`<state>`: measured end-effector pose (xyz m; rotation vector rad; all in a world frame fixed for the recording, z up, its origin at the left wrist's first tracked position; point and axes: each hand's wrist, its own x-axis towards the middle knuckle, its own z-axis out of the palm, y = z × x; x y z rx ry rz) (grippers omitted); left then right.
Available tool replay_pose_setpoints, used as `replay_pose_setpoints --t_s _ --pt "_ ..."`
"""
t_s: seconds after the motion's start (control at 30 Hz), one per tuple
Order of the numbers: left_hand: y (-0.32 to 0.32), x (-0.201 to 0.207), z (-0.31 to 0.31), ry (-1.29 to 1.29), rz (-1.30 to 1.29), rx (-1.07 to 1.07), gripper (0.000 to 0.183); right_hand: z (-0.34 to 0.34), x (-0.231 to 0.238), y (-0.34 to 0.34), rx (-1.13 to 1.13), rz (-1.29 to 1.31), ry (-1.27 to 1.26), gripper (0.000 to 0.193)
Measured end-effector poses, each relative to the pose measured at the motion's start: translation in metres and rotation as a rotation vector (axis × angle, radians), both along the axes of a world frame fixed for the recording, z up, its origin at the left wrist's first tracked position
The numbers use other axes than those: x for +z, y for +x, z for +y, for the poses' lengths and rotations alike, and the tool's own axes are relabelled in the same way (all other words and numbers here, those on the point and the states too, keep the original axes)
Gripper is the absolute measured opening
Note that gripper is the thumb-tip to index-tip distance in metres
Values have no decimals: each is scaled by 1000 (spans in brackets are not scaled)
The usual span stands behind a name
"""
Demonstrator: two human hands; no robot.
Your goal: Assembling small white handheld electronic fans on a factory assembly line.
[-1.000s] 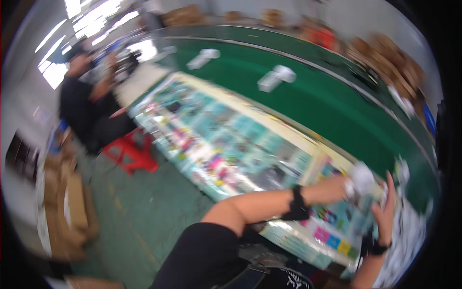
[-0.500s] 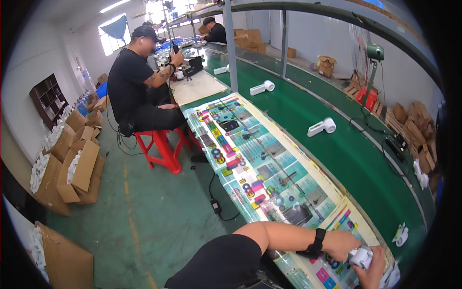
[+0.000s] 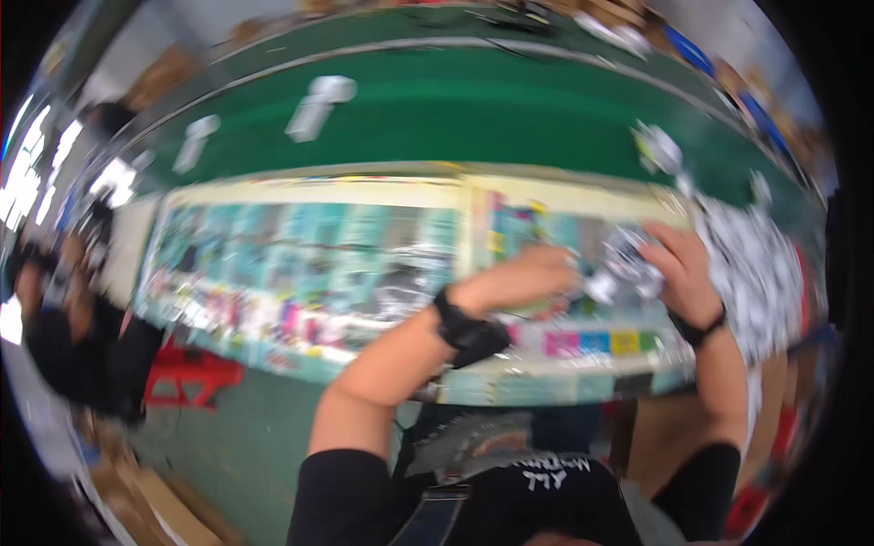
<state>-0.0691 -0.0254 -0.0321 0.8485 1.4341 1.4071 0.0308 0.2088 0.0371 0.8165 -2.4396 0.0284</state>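
The picture is smeared by motion. My right hand is closed around a white plastic part with a rounded body, held above the right part of the printed table cover. Just left of that part is my left hand, its fingers curled together. A small pale spot shows at its fingertips, too blurred to name. Whether the left fingers touch the white part, I cannot tell. Beyond the table lies a green conveyor belt, which carries a white part with a round head and flat arm.
To the right of my right hand is a heap of white parts. Another white piece lies on the belt's near side. On the left, a co-worker in black sits by a red stool. Cardboard boxes stand at lower left.
My view has swung right and down, so table and belt now run across it. Both hands are still at the white part, with a gap now visible between them.
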Motion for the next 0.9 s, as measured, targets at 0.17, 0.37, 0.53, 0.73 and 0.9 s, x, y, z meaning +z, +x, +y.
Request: replay_pose_setpoints --t_s 0.17,0.37,0.53,0.73,0.9 --pt "4 15 11 -83 -156 -88 21 18 -9 10 -8 5 -18 45" --pt "17 15 16 -120 -91 -75 21 25 -16 18 12 18 -24 44" --pt "18 11 14 -113 -43 -61 18 23 -12 18 10 19 15 41" --pt "23 5 19 6 646 92 23 17 -1 22 -4 -41 121 44" --pt "32 7 23 -136 855 91 26 -4 12 29 -26 -643 -430 60"
